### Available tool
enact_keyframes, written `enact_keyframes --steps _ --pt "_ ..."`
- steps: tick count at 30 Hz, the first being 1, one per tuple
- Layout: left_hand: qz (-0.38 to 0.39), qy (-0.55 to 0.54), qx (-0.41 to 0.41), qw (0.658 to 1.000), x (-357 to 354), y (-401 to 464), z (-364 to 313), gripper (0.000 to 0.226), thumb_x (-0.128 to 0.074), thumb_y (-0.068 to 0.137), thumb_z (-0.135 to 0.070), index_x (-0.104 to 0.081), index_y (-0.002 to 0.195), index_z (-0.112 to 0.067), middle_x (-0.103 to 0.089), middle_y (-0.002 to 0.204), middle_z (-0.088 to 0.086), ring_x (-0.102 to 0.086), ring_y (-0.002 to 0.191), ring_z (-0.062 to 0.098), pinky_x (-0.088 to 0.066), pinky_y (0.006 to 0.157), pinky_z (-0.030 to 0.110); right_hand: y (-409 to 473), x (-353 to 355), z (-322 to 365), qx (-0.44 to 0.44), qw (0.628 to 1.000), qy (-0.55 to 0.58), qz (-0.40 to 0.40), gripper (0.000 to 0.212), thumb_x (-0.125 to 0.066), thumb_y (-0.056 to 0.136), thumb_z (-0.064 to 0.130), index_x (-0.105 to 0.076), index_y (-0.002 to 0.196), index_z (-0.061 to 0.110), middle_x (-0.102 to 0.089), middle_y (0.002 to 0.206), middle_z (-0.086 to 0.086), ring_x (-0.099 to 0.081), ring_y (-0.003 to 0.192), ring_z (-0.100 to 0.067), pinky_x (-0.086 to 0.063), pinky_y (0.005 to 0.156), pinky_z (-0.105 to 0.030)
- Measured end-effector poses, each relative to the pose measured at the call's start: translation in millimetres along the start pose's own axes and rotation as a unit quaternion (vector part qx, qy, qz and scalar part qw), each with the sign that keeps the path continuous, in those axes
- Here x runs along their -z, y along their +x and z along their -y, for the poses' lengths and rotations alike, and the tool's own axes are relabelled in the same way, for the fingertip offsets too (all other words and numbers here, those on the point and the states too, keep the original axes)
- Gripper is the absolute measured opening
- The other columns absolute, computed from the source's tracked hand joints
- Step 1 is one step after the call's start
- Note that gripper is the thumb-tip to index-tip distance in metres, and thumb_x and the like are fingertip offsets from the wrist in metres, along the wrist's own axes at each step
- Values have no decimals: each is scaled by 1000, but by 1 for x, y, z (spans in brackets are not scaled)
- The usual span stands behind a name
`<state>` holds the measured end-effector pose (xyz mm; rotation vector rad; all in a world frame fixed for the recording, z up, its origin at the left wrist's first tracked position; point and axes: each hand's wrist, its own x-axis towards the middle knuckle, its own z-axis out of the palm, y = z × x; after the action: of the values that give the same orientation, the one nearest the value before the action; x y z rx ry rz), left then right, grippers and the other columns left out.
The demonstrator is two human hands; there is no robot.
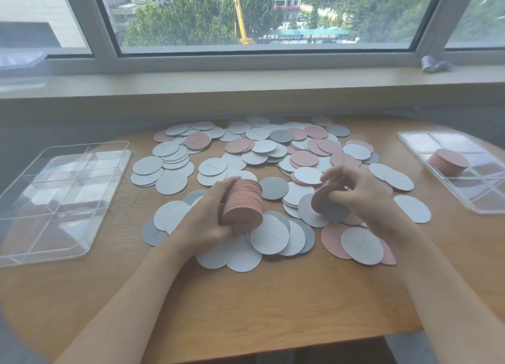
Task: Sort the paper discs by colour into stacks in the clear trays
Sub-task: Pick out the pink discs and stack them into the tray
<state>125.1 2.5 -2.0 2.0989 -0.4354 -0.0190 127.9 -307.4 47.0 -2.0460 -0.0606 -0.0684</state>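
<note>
At the far left of a round wooden tabletop sits a clear tray with dividers, all its compartments bare. Moving right, a loose spread of white, grey and pink paper discs covers the middle of the tabletop. The left hand is closed around a thick pink stack, held on its side so its long axis runs roughly left to right. Just beside it, the right hand pinches the edge of a single pink disc, lifted and tilted above the pile. The hands are near each other but not touching. At the far right, a second clear tray holds a short pink pile. That tray lies well right of both hands, nearer the right one.
</note>
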Motion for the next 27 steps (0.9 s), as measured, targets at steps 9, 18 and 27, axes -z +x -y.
enact_keyframes --steps 9,18,27 --pt "8 3 -6 1000 1 1 3 94 -83 68 -51 -32 147 -40 -58 131 -16 -57 119 2 -47 99 30 3 -3 5 -3 995 99 13 18 -47 83 -7 -58 94 2 -76 84 -15 -66 102 -33 -45 89 -45" --pt "12 -17 -5 1000 1 1 3 93 -88 74 -28 -34 149 -35 -62 128 -13 -64 111 3 -49 92 18 24 -47 20 71 985 108 -118 25 -68 85 1 -70 91 25 -73 93 -1 -69 88 -18 -57 74 -34" --pt "16 -31 4 999 2 2 6 97 -86 68 -40 -32 149 -37 -62 123 -17 -66 110 11 -52 97 42 30 -106 25 33 990 131 -48 16 -58 90 5 -57 93 20 -74 90 -2 -70 86 -21 -56 82 -44"
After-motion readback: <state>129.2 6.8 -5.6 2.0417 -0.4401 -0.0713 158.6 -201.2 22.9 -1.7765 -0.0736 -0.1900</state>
